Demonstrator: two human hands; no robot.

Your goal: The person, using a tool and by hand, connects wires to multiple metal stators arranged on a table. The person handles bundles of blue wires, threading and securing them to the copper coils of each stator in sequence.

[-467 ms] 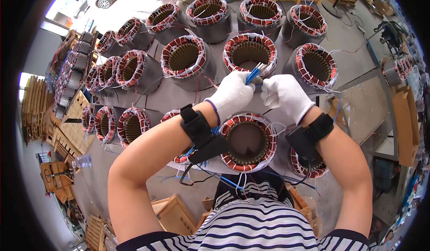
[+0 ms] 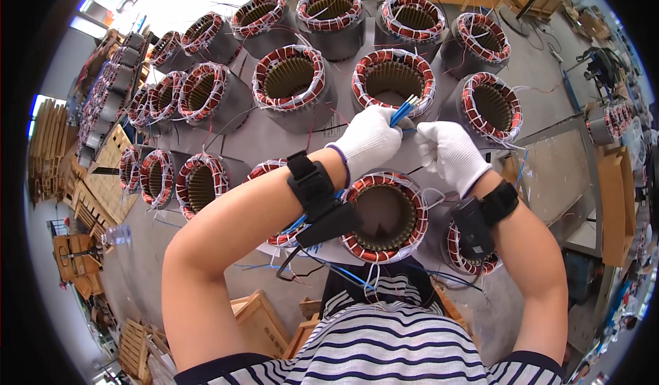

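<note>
My left hand, in a white knit glove, is closed round a bundle of blue wires. Their pale ends stick out beyond the fingers, up and to the right. A little to the right, my gloved right hand has its fingers curled in; whether anything small is pinched there I cannot make out. Both hands are above the gap between two motor stators: a nearer stator with red windings and white lacing, and a farther stator just beyond the wire ends.
More laced stators stand in rows, such as one stator at centre left and another stator at the right. Loose blue leads hang at the near edge. Wooden crates lie below; a cardboard box stands far right.
The whole view has shifted slightly. My right hand has drawn a little farther from the wire ends, widening the gap between the hands. My left hand keeps its grip on the blue wires.
</note>
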